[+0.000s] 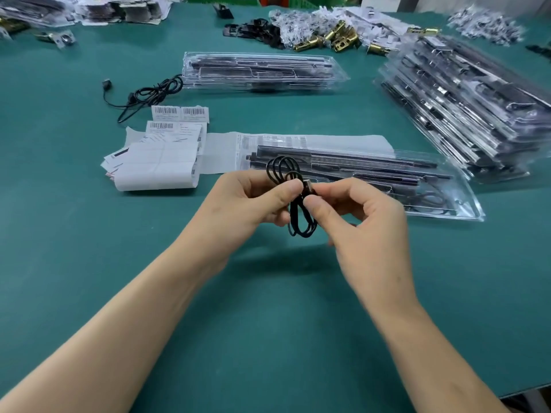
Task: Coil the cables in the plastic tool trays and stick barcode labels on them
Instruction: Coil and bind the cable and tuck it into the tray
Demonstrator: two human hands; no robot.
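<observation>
The worktop (89, 234) is teal green. The coiled cable (290, 171) is black, the labels (179, 113) white with black barcodes, the trays (465, 204) clear, the fittings (340, 37) brass-gold.

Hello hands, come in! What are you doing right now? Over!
Left hand and right hand both pinching the coiled black cable, above the table. Tool tray just behind. Barcode labels untouched. Nothing blocking.

One head-worn wide view, forward and down, close over the green table (89, 234).
</observation>
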